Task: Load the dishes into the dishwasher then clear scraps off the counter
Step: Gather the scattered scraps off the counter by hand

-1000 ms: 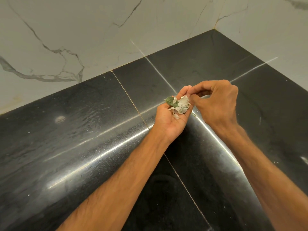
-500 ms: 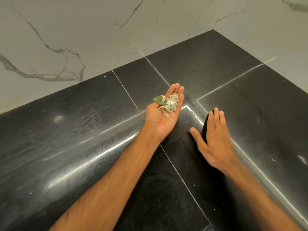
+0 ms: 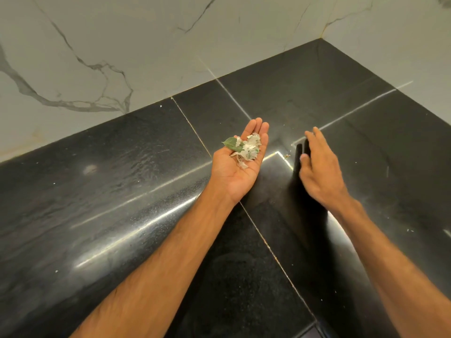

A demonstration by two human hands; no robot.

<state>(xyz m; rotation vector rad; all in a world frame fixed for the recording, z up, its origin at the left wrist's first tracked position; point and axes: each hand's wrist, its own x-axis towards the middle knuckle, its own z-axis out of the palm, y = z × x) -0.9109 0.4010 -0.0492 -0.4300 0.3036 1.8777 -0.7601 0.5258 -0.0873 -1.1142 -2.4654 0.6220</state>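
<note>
Two hands show in my head view. My left hand (image 3: pixel 240 167) lies palm up over the middle of the counter (image 3: pixel 122 191), fingers straight and together, carrying the scraps (image 3: pixel 250 148): white bits and a green leaf (image 3: pixel 230 142). My right hand (image 3: pixel 319 167) is to its right, fingers straight, holding nothing; I cannot tell whether it touches the counter. One crumb (image 3: pixel 287 156) lies between the hands.

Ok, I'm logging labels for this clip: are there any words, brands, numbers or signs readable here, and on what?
None can be read.
The counter and wall bear no text.
The scraps in the left hand show greenish marks, too small to tell whether they are print.
</note>
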